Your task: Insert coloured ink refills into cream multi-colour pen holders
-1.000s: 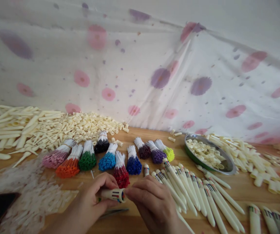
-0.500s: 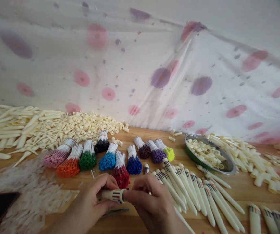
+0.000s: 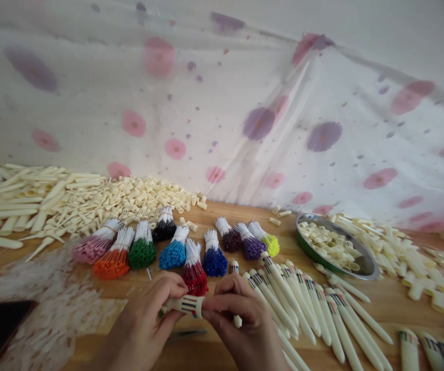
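Observation:
Between my hands is a cream slotted pen barrel piece with dark, red and blue sliders in its slots. My left hand pinches its left end between thumb and fingers. At its right end, my right hand has thumb and forefinger closed at the opening; whether a small part is between those fingertips is hidden. Just beyond stand bundles of coloured pen refills, among them a red bundle and a blue bundle. Beside my right hand lies a fan of multicolour pens.
Cream pen parts are heaped at the back left. Clear plastic pieces and a black phone-like object lie at left. A metal bowl of slotted parts stands right. Tweezers-like tool lies below my hands. A patterned plastic sheet hangs behind.
The barrel piece has turned slightly about its length, so different slots face up. My right fingers have shifted at its end. The whole view has moved a little.

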{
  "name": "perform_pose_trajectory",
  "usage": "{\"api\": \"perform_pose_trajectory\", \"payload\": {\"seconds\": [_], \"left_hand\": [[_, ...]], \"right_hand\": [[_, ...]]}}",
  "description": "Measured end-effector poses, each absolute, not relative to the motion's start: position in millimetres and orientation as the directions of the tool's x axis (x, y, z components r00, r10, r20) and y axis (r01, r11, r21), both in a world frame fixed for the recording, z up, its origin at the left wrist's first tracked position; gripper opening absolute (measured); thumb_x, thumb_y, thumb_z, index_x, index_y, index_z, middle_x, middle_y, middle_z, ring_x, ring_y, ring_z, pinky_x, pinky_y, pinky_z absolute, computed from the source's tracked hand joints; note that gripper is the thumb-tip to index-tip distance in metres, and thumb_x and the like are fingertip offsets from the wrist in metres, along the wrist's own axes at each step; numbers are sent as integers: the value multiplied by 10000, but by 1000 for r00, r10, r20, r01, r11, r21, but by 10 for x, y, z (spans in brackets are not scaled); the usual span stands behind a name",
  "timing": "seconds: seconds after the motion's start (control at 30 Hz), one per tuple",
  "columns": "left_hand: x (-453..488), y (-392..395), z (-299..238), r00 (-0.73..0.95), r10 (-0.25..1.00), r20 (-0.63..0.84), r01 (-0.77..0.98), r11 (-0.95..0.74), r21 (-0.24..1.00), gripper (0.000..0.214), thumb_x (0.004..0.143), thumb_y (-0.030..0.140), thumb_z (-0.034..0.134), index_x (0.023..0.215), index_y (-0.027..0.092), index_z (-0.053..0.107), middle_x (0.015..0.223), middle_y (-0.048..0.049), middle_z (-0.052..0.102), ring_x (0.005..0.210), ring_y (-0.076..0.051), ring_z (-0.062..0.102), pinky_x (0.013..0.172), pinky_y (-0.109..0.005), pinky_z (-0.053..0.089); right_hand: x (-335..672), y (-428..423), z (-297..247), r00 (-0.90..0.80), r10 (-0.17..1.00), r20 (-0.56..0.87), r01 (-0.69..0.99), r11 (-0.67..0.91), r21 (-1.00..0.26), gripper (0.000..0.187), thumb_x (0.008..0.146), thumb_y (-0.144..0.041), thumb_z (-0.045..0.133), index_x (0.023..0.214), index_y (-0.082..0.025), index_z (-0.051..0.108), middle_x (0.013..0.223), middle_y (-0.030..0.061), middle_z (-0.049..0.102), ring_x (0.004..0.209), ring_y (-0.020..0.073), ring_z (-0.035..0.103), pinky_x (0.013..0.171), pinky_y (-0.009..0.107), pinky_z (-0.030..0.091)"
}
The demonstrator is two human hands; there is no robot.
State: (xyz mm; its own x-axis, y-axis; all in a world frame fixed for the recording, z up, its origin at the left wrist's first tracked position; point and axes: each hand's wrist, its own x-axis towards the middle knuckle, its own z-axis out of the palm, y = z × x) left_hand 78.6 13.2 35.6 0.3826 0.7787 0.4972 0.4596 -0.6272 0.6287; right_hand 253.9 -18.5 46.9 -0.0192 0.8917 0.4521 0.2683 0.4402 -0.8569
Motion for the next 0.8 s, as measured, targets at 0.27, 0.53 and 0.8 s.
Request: {"api": "perform_pose_trajectory", "payload": {"seconds": [0.27,0.53,0.8], "left_hand": [[762,76,303,399,723,564,603,-670,432,263,762,26,399,882,246,478,864,-21,632,776,-179,657,676,-311,537],[729,73,283,445,690,571,623,-696,357,244,782,42,415,910,244,462,880,-30,638,790,-186,662,674,-297,539],[735,101,307,403,722,563,687,-645,335,239,784,51,387,902,248,455,865,-32,639,766,-207,660,671,-339,527]], "right_hand": [[2491,-166,303,-17,996,92,-116,89,-989,77,670,-345,750,692,-271,751,742,23,547,679,134,528,590,238,427],[2510,-147,235,-94,995,24,-213,3,-977,108,636,-368,779,659,-269,742,719,-1,528,597,89,454,496,198,368],[2557,-184,380,-269,945,-189,-331,-275,-903,174,661,-369,763,802,-268,752,841,-14,473,451,-4,328,361,164,235]]}}
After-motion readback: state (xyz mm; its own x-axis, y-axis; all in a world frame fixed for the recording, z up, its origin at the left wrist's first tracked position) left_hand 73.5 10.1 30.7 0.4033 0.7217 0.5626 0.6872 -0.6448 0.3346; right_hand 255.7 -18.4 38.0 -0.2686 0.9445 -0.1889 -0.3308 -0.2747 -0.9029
